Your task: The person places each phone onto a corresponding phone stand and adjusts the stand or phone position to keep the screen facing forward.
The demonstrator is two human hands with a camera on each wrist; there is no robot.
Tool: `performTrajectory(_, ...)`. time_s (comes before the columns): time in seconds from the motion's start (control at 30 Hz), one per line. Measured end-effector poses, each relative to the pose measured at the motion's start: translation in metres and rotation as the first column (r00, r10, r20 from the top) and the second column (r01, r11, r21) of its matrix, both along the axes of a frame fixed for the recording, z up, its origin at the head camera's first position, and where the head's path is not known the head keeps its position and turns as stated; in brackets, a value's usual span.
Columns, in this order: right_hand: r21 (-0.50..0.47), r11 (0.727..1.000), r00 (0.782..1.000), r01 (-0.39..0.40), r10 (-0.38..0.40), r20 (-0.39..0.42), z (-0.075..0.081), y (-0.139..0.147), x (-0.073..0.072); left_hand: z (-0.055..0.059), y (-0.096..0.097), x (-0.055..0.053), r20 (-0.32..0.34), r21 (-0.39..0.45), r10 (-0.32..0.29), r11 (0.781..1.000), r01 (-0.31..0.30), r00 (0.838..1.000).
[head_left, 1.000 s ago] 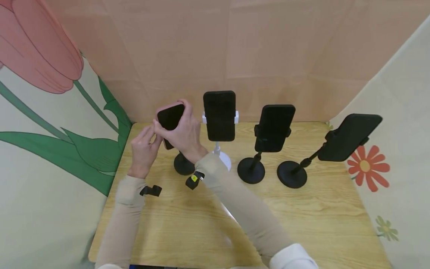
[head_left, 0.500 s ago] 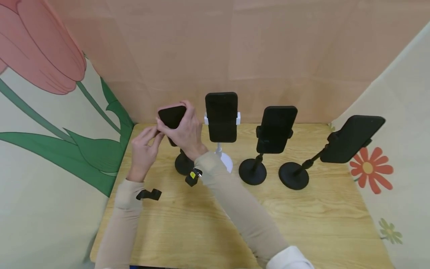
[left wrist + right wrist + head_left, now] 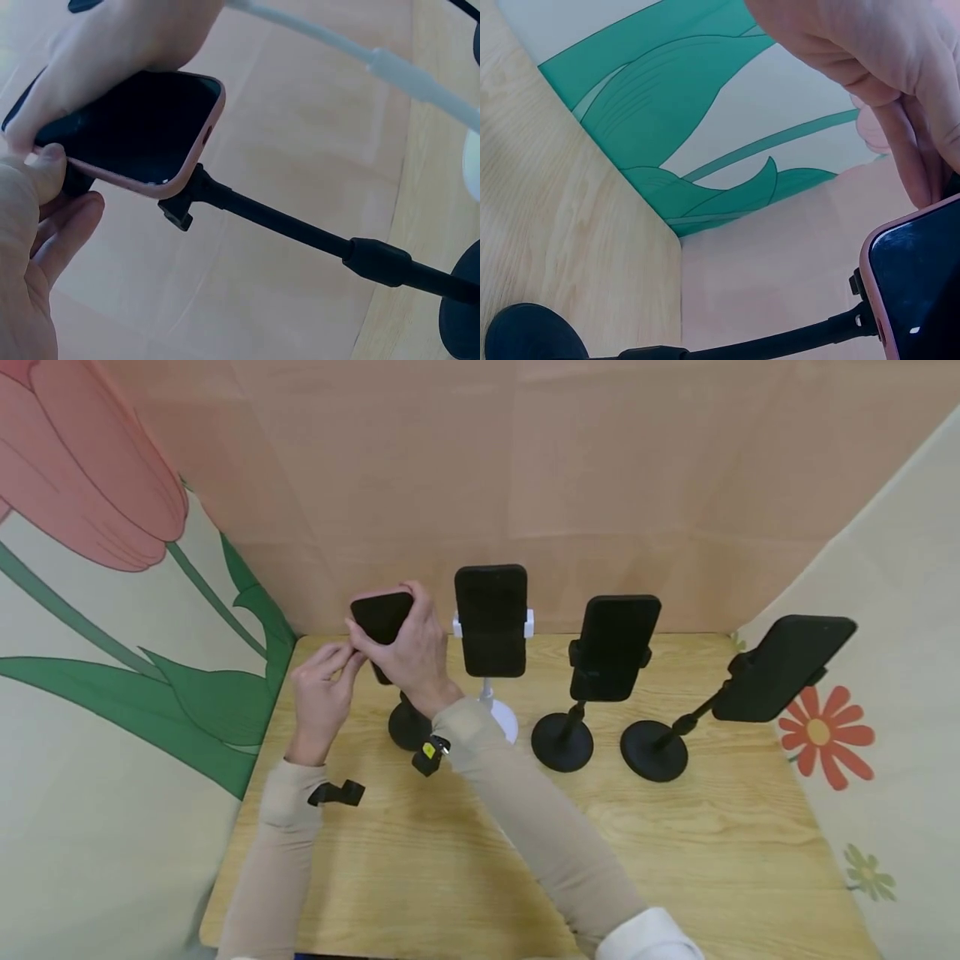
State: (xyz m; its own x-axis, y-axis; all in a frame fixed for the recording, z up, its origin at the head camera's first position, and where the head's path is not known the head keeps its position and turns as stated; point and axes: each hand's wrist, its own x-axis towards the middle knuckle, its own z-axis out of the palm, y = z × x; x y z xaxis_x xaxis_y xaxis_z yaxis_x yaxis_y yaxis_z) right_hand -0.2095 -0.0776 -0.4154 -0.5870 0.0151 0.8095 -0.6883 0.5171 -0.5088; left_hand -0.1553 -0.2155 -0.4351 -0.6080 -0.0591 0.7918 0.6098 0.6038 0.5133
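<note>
A smartphone (image 3: 384, 614) with a pink edge and dark screen sits at the top of a black phone stand (image 3: 408, 728) on the left of the row. My right hand (image 3: 417, 653) grips this phone across its face, thumb on the near-left edge and fingers over the far edge. At the phone's left side, my left hand (image 3: 322, 700) pinches a black clamp (image 3: 77, 182) between thumb and fingers. The left wrist view shows the stand's thin arm (image 3: 289, 231) rising behind the phone's lower end. My right palm hides part of the screen.
Beside it stands a white phone stand (image 3: 504, 720) with a dark phone (image 3: 491, 621). Two black stands farther right carry a phone (image 3: 615, 647) and a tilted phone (image 3: 783, 668). All are on a wooden table (image 3: 675, 868) with fabric backdrops (image 3: 570, 485) around it.
The phone has tipped slightly in my right hand and its lower end shows less below the palm. My left fingers have shifted a little at its edge; both hands stay in place.
</note>
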Motion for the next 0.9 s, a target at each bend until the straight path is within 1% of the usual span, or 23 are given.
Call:
performTrajectory(0.2,-0.003,1.0,1.0,0.018,-0.018,0.026,0.002,-0.001,-0.001,0.0,0.003,-0.003,-0.008,-0.018,0.035,0.999,-0.035,0.999)
performTrajectory(0.33,-0.016,1.0,0.999,0.013,-0.012,0.038,0.002,0.0,-0.002,-0.001,0.006,-0.004,-0.006,-0.012,0.04,0.999,-0.04,0.999)
performTrajectory(0.4,-0.028,1.0,0.999,0.001,0.001,0.05,0.002,0.001,-0.002,-0.001,0.007,-0.005,-0.006,-0.015,0.042,0.999,-0.042,0.999)
performTrajectory(0.47,-0.039,0.999,0.997,-0.02,0.023,0.078,0.001,0.003,-0.001,-0.001,0.008,-0.006,-0.006,-0.025,0.044,0.999,-0.044,0.999)
performTrajectory(0.53,-0.054,0.996,0.99,-0.065,0.072,0.121,-0.001,0.005,0.002,0.0,0.009,-0.005,-0.004,-0.032,0.046,0.998,-0.046,0.999)
performTrajectory(0.67,-0.087,0.982,0.961,-0.169,0.184,0.207,-0.009,0.011,0.007,0.0,0.008,-0.005,-0.002,-0.037,0.059,0.998,-0.059,0.998)
performTrajectory(0.7,-0.098,0.975,0.949,-0.2,0.218,0.229,-0.013,0.013,0.009,-0.001,0.008,-0.005,-0.001,-0.035,0.061,0.998,-0.061,0.998)
performTrajectory(0.77,-0.115,0.965,0.929,-0.237,0.259,0.263,-0.02,0.017,0.012,-0.003,0.008,-0.005,0.005,-0.029,0.062,0.998,-0.061,0.998)
performTrajectory(0.8,-0.127,0.959,0.917,-0.253,0.28,0.284,-0.024,0.02,0.014,-0.004,0.008,-0.006,0.009,-0.029,0.063,0.998,-0.062,0.998)
performTrajectory(0.9,-0.18,0.941,0.868,-0.286,0.334,0.368,-0.038,0.028,0.021,-0.008,0.009,-0.006,0.027,-0.026,0.069,0.997,-0.068,0.997)
